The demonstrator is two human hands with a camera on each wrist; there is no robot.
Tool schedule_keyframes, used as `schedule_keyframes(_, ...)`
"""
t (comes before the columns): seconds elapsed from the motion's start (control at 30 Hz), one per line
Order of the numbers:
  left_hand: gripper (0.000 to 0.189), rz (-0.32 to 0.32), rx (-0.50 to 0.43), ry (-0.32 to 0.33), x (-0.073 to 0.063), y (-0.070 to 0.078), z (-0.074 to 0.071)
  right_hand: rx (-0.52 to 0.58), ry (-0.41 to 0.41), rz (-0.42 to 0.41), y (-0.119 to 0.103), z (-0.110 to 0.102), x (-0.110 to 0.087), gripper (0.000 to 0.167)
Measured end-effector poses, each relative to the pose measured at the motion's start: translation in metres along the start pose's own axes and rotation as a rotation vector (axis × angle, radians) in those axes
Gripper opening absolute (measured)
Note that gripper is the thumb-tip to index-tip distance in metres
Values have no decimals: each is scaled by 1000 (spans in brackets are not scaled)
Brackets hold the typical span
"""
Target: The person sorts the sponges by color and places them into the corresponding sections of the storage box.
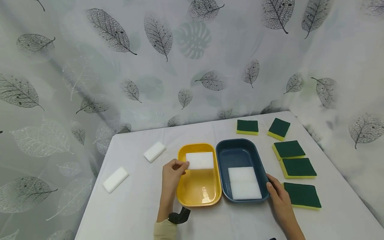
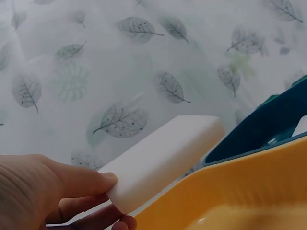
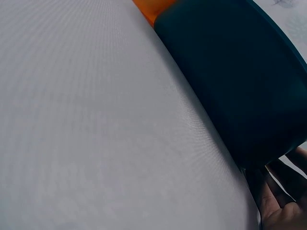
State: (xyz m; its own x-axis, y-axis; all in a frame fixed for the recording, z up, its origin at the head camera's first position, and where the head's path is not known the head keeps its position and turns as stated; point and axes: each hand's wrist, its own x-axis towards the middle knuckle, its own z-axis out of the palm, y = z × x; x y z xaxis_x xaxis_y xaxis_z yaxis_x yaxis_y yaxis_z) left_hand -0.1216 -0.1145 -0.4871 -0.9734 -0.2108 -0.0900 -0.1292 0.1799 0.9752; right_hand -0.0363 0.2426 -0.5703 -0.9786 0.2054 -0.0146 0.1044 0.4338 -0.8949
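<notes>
Your left hand (image 1: 175, 171) pinched a white block (image 1: 200, 161) between thumb and fingers, over the twelve-o'clock half of the yellow tray (image 1: 196, 190). Your right hand (image 1: 280, 194), fingers spread, touched the blue tray (image 1: 238, 155) at four o'clock. Two white pads (image 1: 246, 191) lay inside it toward six. Loose blocks (image 1: 154, 152) lay at nine and ten o'clock from the yellow tray; five green-topped sponges (image 1: 288, 149) lay between the blue tray's twelve and four.

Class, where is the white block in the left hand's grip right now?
In the head view, the white block is pinched by the left hand, over the far half of the yellow tray, just left of the blue tray.
</notes>
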Motion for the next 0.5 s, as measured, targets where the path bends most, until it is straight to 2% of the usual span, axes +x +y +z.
schedule_keyframes(0.2, 20, 7, -61, -66, 3, 3, 17, 10, 8, -19, 3, 0, 1, 58)
schedule_keyframes(0.5, 30, 13, -117, -159, 4, 11, 40, 19, -1, -18, 4, -1, 2, 57)
